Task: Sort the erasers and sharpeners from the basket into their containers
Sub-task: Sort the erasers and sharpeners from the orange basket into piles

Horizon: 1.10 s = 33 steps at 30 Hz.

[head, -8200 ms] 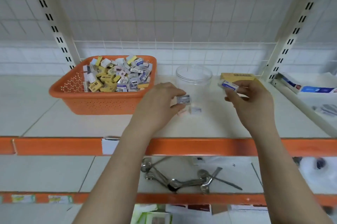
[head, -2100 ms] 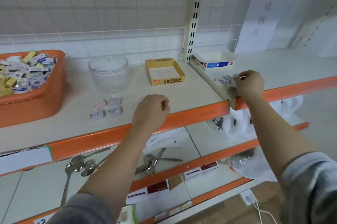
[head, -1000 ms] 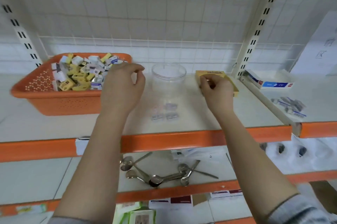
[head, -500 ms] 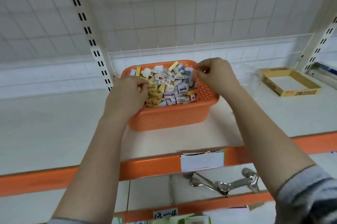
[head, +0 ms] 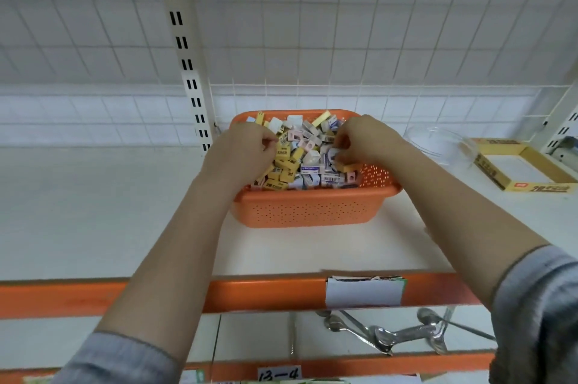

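Both hands are down in the orange basket (head: 309,208): left hand (head: 247,149) curled among yellow erasers (head: 283,164), right hand (head: 359,141) pinching a small piece; which piece, I cannot tell. Right of it, clear tub (head: 438,145) and yellow box (head: 520,167) look empty. The basket is heaped, so nearly everything remains.

White tiled wall (head: 344,23) behind; slotted cream upright (head: 184,48); white shelf (head: 93,211), orange front rail (head: 266,293); lower shelf (head: 256,336) beneath.

Premises: shop or stockroom. Evidence: slotted metal upright (head: 187,48) carrying white shelf (head: 93,211); orange shelf edge (head: 93,296) below it with paper label (head: 362,291); handwritten tag "13-4" (head: 278,373) lower still.
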Available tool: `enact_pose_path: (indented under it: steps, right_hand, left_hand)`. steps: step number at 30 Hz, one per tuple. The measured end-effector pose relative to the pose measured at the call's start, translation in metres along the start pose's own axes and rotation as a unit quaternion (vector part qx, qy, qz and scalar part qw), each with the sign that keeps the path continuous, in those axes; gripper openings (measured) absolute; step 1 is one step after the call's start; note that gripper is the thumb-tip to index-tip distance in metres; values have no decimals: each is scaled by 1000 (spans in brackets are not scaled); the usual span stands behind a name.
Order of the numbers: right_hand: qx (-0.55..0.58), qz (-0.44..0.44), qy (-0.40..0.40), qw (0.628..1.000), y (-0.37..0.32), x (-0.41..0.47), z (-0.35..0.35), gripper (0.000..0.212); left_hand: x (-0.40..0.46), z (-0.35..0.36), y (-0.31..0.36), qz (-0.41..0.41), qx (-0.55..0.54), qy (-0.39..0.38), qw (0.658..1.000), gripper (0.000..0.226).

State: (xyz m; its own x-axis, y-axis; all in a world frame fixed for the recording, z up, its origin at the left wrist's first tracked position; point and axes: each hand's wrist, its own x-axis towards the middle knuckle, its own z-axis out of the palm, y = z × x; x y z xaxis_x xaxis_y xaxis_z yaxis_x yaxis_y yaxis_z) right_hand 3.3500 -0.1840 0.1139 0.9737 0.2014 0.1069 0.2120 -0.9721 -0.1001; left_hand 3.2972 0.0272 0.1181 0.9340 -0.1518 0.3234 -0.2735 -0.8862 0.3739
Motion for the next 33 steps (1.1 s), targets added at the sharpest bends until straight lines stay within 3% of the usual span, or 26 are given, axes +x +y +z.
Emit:
enact_pose_path:
  steps: [4,11,15,20,28,33]
  right_hand:
    - [103,47,98,989,6,-17,-7,20]
    - [310,126,247,909,15,-66,8,12]
    - [367,120,263,884,17,-80,5,2]
    - [376,118,262,881,21,-84,10,8]
    - [386,121,254,878,21,-84,14,9]
    - [390,131,260,874,17,-87,15,4]
  left_hand:
    - [37,3,6,33,35,-51,998,27]
    - [76,33,15,88,96,-142,981,28]
    - [81,43,16,85,120,-122,982,20]
    - [86,47,15,85,138,-108,981,35]
    - [90,46,11,102,180,-120,971,36]
    - [90,41,11,159,204,-90,962,22]
